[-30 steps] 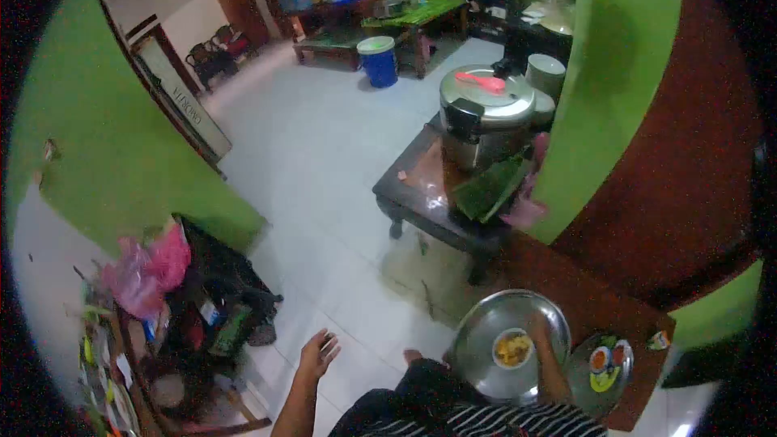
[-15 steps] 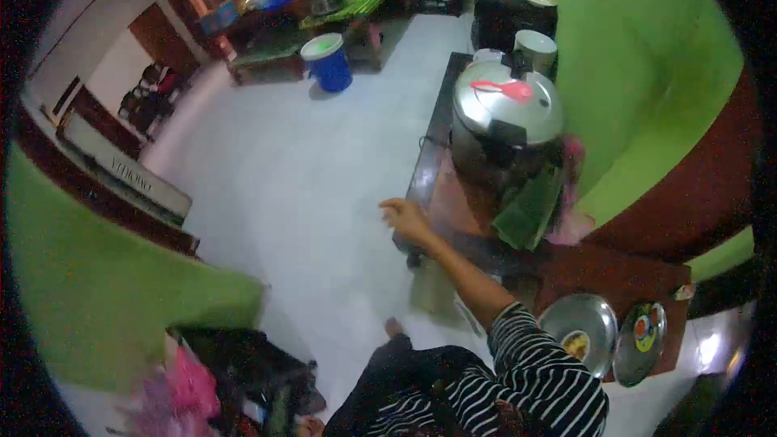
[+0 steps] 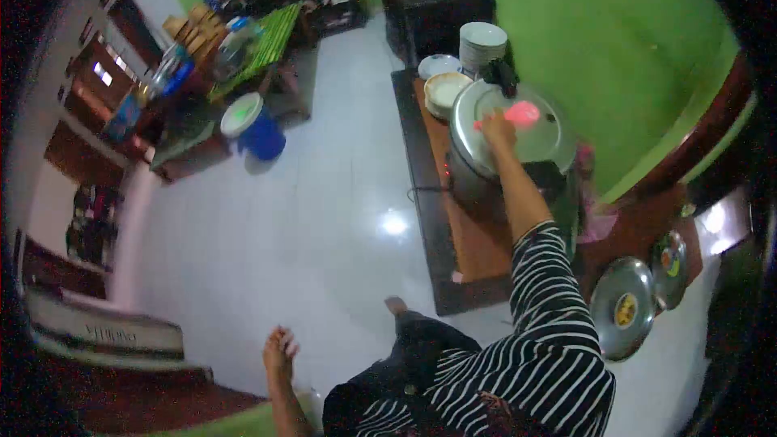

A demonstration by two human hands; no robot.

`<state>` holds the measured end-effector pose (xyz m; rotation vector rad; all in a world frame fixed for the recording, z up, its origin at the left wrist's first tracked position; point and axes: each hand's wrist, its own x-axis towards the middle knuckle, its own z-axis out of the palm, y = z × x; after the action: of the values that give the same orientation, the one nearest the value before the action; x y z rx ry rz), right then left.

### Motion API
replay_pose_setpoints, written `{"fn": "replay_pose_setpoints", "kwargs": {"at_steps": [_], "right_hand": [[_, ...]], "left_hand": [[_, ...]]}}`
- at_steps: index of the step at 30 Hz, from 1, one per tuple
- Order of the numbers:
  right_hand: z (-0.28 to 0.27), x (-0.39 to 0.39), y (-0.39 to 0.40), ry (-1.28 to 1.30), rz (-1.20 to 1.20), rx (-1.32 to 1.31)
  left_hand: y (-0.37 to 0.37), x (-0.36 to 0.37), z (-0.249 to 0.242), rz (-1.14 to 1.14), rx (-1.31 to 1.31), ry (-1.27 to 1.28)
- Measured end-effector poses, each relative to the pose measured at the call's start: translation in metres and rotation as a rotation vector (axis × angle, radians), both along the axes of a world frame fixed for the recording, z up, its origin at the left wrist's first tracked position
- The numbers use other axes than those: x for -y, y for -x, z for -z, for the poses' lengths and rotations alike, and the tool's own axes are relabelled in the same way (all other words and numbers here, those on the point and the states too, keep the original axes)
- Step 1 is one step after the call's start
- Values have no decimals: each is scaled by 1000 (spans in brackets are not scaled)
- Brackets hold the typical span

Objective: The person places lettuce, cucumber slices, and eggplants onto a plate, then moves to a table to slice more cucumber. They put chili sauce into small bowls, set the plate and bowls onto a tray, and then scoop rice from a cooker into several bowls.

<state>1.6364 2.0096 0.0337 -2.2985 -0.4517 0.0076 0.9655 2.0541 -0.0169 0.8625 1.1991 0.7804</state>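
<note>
A large silver rice cooker (image 3: 477, 182) with a metal lid stands on the long brown table at the right. My right hand (image 3: 498, 131) is on top of the lid, its fingers closed on the pink rice paddle (image 3: 522, 114) lying there. Low in the view, my left hand (image 3: 279, 350) hangs over the white floor with its fingers curled; whether it holds anything is too blurred to tell. Just behind the cooker stand a stack of white bowls (image 3: 483, 42) and several plates (image 3: 447, 91).
Two round metal trays (image 3: 623, 340) (image 3: 670, 275) with food lie on the table's near right end. A blue bucket (image 3: 261, 137) with a whitish lid stands across the floor, beside a green-topped table (image 3: 271, 44). A green wall runs along the right.
My right hand has moved forward from beside the table onto the lid and taken hold of the paddle. My left hand has come into view. The view has turned right.
</note>
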Motion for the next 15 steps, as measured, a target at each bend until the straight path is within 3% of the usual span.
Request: {"fn": "replay_pose_setpoints", "kwargs": {"at_steps": [1,4,7,12,14,15], "right_hand": [[-17,-6,5,51,9,-126],[33,-38,-26,309,342,5],[65,-40,-54,323,453,63],[47,-14,-46,-134,648,180],[53,21,-36,-81,666,524],[62,51,-33,33,678,815]], "left_hand": [[0,-10,12,-35,-50,71],[8,-28,40,-158,120,209],[14,-58,70,-202,71,429],[2,-155,120,-55,-21,641],[-9,-199,145,85,-12,683],[-18,-224,158,195,34,702]]}}
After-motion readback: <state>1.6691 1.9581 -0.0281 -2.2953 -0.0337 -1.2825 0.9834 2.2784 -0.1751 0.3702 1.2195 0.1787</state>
